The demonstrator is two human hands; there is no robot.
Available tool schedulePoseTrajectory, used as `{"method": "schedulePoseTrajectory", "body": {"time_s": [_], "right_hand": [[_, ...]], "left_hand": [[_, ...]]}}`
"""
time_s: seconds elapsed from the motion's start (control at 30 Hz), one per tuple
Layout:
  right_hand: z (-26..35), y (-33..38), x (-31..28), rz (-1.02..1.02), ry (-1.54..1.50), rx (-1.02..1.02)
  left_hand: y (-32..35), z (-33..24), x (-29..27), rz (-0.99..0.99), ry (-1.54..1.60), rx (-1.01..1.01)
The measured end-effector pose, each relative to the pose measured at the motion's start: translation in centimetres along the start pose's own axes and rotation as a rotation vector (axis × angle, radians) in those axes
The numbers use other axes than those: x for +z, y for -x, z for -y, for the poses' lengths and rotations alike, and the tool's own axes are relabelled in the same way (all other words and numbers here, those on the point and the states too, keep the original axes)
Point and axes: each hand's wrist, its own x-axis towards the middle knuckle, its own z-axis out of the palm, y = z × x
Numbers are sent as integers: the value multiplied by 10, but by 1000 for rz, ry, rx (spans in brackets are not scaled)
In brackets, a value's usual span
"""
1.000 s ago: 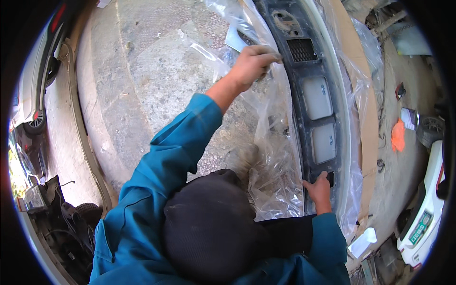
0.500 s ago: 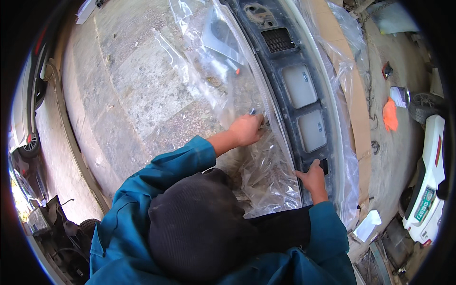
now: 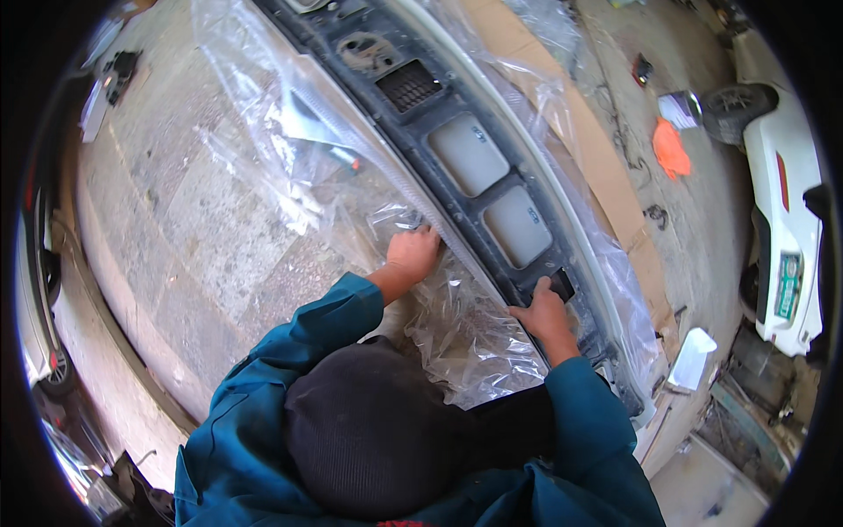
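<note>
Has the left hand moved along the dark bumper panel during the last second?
Yes. The left hand came down along the dark bumper panel toward the person, nearer the right hand.

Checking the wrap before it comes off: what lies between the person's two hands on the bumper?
In the head view, crumpled clear plastic film spans the gap between the left hand and right hand, draped over the dark bumper panel's lower edge.

Worker in a teal-blue long-sleeved coverall [image 3: 263,413] — sleeves run down to the wrists, cuffs loose and creased, a seam across the shoulders — with a dark knit cap [image 3: 369,430] on the head, both hands bare: left hand [image 3: 413,255], right hand [image 3: 544,316].
</note>
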Motion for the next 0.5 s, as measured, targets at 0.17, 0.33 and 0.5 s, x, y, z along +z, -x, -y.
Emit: {"method": "schedulePoseTrajectory", "body": {"time_s": [0.17, 0.33, 0.5], "right_hand": [[-3, 0, -1, 22, -12, 10], [-10, 4, 1, 11, -46, 29], [-16, 5, 11, -61, -55, -20]], "left_hand": [[0, 5, 2, -15, -175, 89], [-2, 4, -10, 110, -255, 137], [-4, 5, -14, 177, -332, 204]]}}
